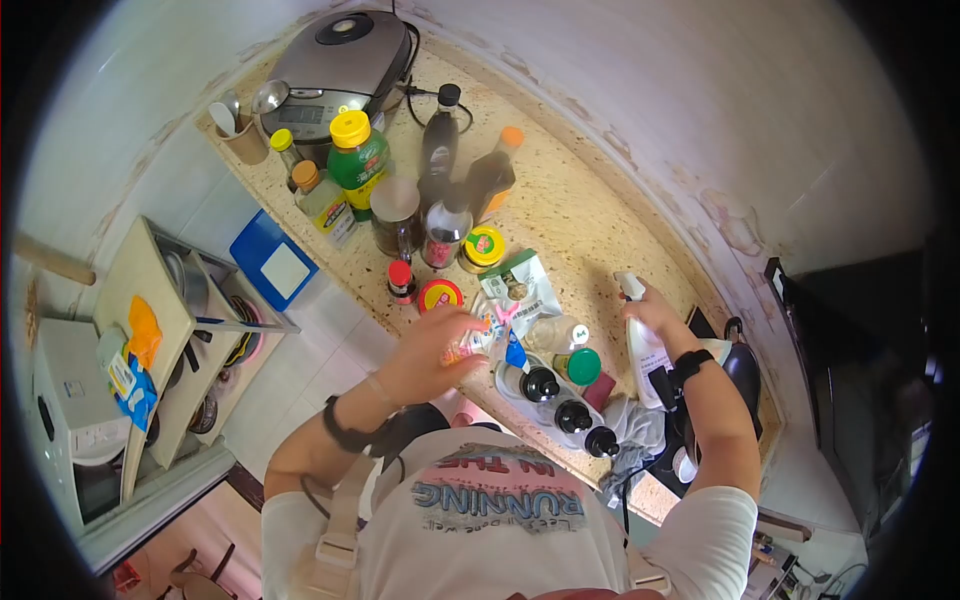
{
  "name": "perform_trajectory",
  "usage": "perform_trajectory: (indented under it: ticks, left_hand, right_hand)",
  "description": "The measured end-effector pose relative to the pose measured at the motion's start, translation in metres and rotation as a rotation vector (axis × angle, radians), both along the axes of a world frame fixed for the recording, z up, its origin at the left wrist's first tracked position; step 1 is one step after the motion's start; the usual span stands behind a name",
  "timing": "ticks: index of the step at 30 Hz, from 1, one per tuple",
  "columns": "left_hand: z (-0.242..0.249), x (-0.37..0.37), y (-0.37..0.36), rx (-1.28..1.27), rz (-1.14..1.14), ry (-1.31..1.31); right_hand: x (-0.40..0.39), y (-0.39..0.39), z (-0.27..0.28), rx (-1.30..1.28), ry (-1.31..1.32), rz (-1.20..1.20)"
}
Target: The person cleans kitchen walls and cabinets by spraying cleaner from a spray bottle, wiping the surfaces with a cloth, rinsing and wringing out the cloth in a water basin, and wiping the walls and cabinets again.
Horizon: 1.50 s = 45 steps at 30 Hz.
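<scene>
My left hand (437,345) is curled at the counter's near edge, around a small clear packet (474,340) with coloured print, close to a jar with a red and yellow lid (440,295). Over at the right, my right hand (652,308) grips a white spray bottle (645,350) near its trigger head; the bottle stands upright on the counter. Between the hands are a green and white pouch (522,290), a clear jar with a green lid (582,367) and several black-capped bottles (573,416) in a clear tray.
The speckled counter (590,190) runs along the wall. A rice cooker (340,65), a green bottle with a yellow cap (358,165) and dark bottles (439,140) stand at the back left. A grey cloth (636,430) lies near the right edge. Shelves (185,350) hold dishes at left.
</scene>
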State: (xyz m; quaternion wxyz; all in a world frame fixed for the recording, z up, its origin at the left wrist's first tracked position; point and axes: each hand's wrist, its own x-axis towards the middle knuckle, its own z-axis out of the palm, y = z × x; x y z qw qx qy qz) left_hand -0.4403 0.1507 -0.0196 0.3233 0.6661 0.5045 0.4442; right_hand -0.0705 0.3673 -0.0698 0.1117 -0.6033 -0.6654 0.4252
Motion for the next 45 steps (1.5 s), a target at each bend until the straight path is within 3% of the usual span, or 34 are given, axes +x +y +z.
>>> perform_trajectory:
  ticks: [3,5,9,12,16,19,20,23,27,30,33,34,36,39,40,42,45]
  left_hand:
    - [-0.013,0.025,0.047,0.117,-0.223,0.187]
    - [-0.027,0.046,0.077,0.071,-0.303,0.345]
    - [-0.035,0.087,0.136,-0.155,-0.460,0.655]
    - [-0.050,0.103,0.161,-0.203,-0.499,0.846]
    - [-0.063,0.106,0.165,-0.321,-0.610,1.124]
    - [-0.064,0.103,0.165,-0.366,-0.778,1.227]
    - [-0.063,0.102,0.162,-0.368,-0.787,1.221]
    - [-0.077,0.105,0.155,-0.442,-0.779,1.238]
    - [-0.100,0.100,0.149,-0.421,-0.791,1.094]
    - [-0.084,0.090,0.138,-0.259,-0.739,1.014]
    - [-0.042,0.076,0.115,-0.087,-0.673,0.939]
    - [-0.026,0.070,0.108,-0.045,-0.662,0.919]
    - [0.002,0.053,0.090,0.076,-0.650,0.784]
    - [0.021,0.021,0.068,0.187,-0.562,0.361]
    - [0.025,0.008,0.062,0.226,-0.485,0.299]
    - [0.029,-0.019,0.048,0.303,-0.333,0.169]
    - [0.020,-0.049,0.024,0.206,-0.064,0.060]
  right_hand:
    - [0.016,-0.008,0.003,0.033,-0.106,-0.073]
    - [0.021,-0.016,0.016,0.112,-0.297,-0.149]
    - [0.044,-0.025,0.017,0.067,-0.330,0.010]
    - [0.045,-0.035,0.026,-0.095,-0.064,-0.179]
    - [0.020,-0.045,0.029,-0.113,-0.004,-0.111]
    - [-0.009,-0.031,0.031,-0.108,-0.022,-0.012]
    - [-0.024,-0.028,0.032,0.000,0.060,0.037]
    - [-0.058,-0.004,0.022,-0.008,0.024,0.093]
    - [-0.109,0.026,0.021,-0.031,-0.267,0.220]
    - [-0.130,0.050,0.015,-0.049,-0.125,0.289]
    - [-0.152,0.063,0.026,-0.031,0.139,0.195]
    - [-0.150,0.077,0.011,0.152,0.160,0.301]
    - [-0.162,0.093,0.013,0.156,-0.033,0.311]
    - [-0.177,0.113,0.022,0.280,-0.281,0.288]
    - [-0.180,0.120,0.025,0.340,-0.358,0.269]
    - [-0.176,0.142,0.022,0.328,-0.275,0.172]
    - [-0.165,0.166,0.019,0.302,-0.196,0.144]
